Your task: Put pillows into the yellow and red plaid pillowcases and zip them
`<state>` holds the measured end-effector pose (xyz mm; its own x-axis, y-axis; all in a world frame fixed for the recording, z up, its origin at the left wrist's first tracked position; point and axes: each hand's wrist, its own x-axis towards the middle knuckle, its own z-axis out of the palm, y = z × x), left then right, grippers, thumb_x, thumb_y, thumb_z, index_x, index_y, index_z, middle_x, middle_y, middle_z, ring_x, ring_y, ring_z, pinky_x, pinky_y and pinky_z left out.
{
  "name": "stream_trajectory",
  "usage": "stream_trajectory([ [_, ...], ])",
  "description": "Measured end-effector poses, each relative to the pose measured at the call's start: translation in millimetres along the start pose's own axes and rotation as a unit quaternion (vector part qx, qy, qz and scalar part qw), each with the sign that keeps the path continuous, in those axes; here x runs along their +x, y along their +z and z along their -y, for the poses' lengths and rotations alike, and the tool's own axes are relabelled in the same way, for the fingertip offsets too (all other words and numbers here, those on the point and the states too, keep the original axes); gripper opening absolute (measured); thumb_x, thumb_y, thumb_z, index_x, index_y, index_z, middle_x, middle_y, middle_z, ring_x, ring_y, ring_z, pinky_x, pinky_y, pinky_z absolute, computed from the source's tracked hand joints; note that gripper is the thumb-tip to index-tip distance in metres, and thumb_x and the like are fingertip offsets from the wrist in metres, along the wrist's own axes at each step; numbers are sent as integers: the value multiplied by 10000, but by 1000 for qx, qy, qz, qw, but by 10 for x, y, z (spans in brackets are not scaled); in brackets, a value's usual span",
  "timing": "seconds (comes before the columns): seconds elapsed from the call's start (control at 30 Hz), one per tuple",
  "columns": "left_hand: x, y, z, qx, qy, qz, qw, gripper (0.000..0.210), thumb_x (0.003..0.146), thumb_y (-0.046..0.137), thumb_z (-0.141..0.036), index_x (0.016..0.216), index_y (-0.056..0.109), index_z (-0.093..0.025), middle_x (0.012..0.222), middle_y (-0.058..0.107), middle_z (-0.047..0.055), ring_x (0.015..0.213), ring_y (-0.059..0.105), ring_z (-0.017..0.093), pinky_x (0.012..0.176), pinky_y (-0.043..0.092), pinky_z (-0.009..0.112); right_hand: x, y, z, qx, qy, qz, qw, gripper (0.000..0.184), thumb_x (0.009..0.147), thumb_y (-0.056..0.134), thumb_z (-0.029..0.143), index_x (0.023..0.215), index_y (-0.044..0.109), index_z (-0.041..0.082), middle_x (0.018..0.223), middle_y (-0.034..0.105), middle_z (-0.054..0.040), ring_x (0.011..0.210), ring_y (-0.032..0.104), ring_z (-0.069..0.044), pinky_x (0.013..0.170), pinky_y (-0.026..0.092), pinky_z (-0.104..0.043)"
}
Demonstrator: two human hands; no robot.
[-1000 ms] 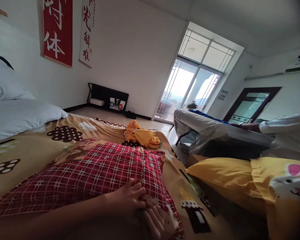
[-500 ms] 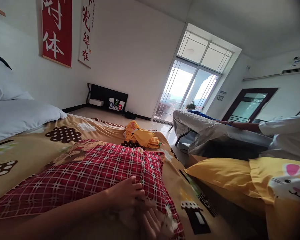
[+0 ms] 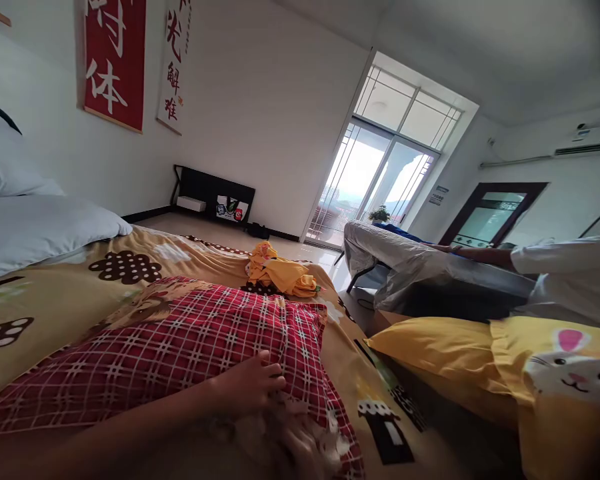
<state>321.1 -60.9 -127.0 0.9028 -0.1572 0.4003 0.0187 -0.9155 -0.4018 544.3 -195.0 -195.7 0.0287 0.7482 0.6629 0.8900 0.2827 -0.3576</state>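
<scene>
A plump pillow in a red plaid pillowcase [image 3: 195,333] lies in front of me on the bed, with a brown animal print at its far left. My left hand [image 3: 245,387] comes in from the lower left and rests on the pillow's near right part. Its fingers are curled down, closed on the cloth near a pale printed patch. Beside it, at the pillow's lower right end, my right hand [image 3: 300,443] is on the cloth; motion smears its fingers and shadow darkens them.
A tan patterned sheet [image 3: 125,267] covers the bed. Crumpled yellow cloth [image 3: 283,273] lies beyond the pillow, white pillows [image 3: 45,227] at left. At right are a yellow rabbit pillow [image 3: 440,347], a plastic-covered mattress [image 3: 425,260], and another person's white sleeve [image 3: 555,257].
My right hand has shifted slightly and its fingers are now blurred. My left hand and the plaid pillow stay nearly where they were. The view has turned slightly.
</scene>
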Motion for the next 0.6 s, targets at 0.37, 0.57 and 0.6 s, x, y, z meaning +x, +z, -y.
stream_trajectory([
  [0.37, -64, -393, -53, -48, -313, -119, 941, 408, 990, 365, -350, 1357, 402, -174, 1369, 527, 128, 1271, 449, 232, 996, 299, 398, 49, 351, 366, 41, 6, -67, 997, 260, 968, 444, 374, 859, 639, 242, 751, 687, -21, 684, 664, -163, 644, 517, -245],
  [0.57, -626, -519, 461, -7, -457, -49, 888, 428, 959, 368, -364, 1347, 459, -208, 1409, 512, 116, 1289, 459, 261, 1036, 317, 465, 29, 524, 296, -110, -48, -24, 993, 323, 965, 416, 403, 766, 616, 245, 671, 681, -14, 606, 663, -176, 541, 444, -246],
  [0.6, -828, -503, 563, 0, -493, -38, 869, 448, 950, 363, -392, 1340, 475, -202, 1411, 510, 121, 1290, 458, 269, 1043, 320, 469, -16, 547, 262, -114, -53, -19, 992, 350, 974, 380, 391, 771, 623, 244, 675, 686, -20, 620, 669, -178, 557, 449, -249],
])
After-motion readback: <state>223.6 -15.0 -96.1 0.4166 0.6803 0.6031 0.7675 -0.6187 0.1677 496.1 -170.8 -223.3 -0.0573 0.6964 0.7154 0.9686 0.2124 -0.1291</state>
